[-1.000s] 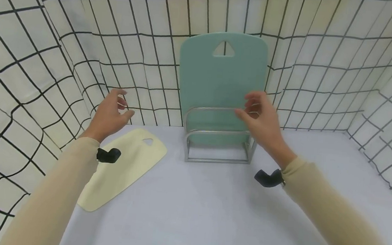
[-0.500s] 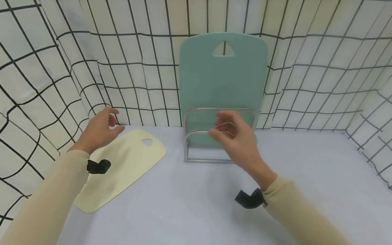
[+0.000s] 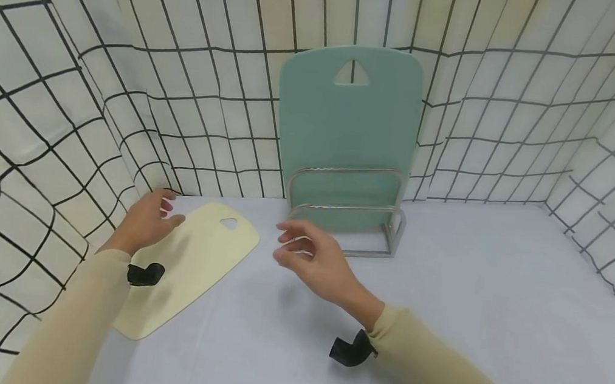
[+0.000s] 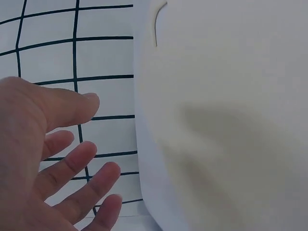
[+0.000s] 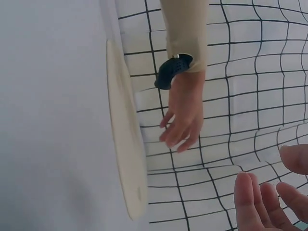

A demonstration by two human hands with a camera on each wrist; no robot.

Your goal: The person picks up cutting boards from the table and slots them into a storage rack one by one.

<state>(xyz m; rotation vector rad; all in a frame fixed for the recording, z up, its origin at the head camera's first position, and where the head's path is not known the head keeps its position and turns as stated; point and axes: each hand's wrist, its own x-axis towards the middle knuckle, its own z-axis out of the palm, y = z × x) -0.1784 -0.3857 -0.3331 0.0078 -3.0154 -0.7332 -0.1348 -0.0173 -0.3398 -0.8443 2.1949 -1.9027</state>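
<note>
A cream cutting board (image 3: 200, 256) with a small handle hole lies flat on the white table at the left. Over its left edge hovers my left hand (image 3: 147, 222), fingers loosely bent and holding nothing; its shadow falls on the board in the left wrist view. My right hand (image 3: 316, 263) is in the air in front of the rack, thumb and fingers apart, nothing between them. Behind it a green cutting board (image 3: 348, 122) with a triangular hole stands upright in a metal wire rack (image 3: 368, 253). The right hand covers the rack's front left corner.
White cloth with a black grid pattern (image 3: 229, 87) hangs behind and along both sides. The white tabletop (image 3: 470, 273) extends to the right and in front of the rack. Black camera mounts (image 3: 351, 348) sit on both wrists.
My right hand has moved left and down, away from the green cutting board and rack. My left hand has sunk lower and slightly left, toward the cream cutting board. Both boards stay put.
</note>
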